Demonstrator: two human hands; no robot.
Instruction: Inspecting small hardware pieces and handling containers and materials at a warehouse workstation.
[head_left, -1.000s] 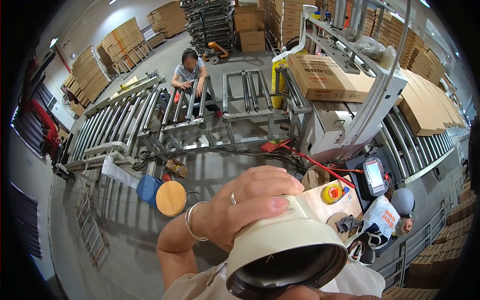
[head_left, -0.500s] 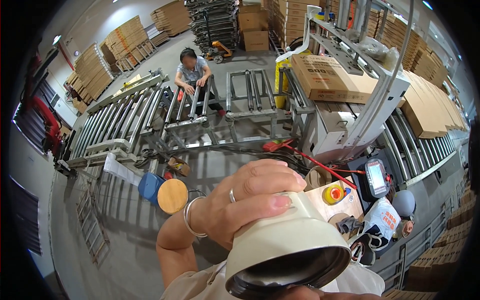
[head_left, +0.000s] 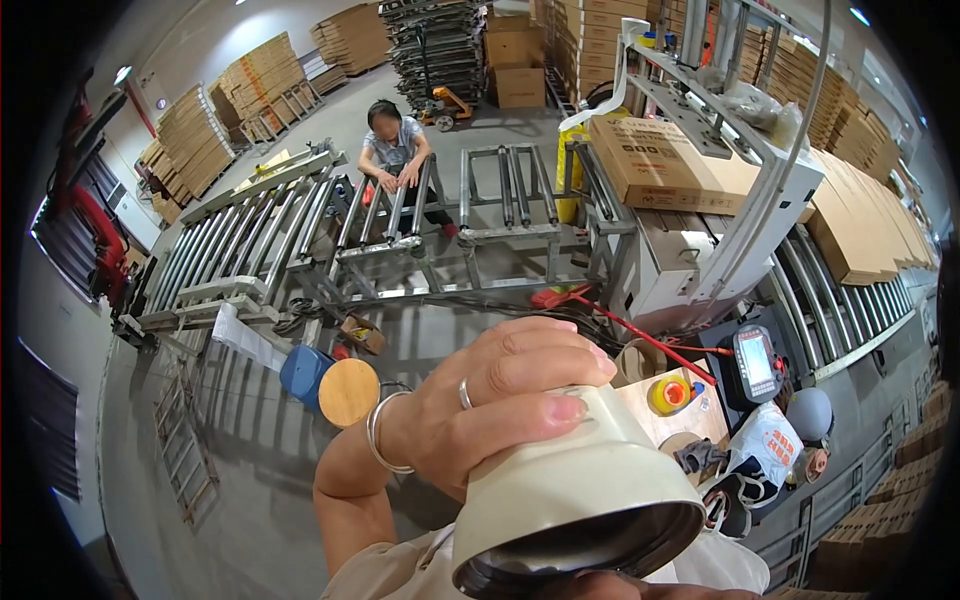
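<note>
- left hand (head_left: 500, 395), fingers curled tight, grips a cream cup (head_left: 580, 475) in the foreground, its dark mouth's contents unreadable.
- right hand (head_left: 600, 587), seemingly, meets the rim; its grip can't be told.
- small open carton (head_left: 372, 344) holds something yellow.

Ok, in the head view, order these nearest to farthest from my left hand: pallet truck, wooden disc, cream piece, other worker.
1. Cream piece: in your left hand.
2. Wooden disc: to the hand's left.
3. Other worker: ahead, well beyond the disc.
4. Pallet truck: farthest ahead, beyond the worker.
</note>
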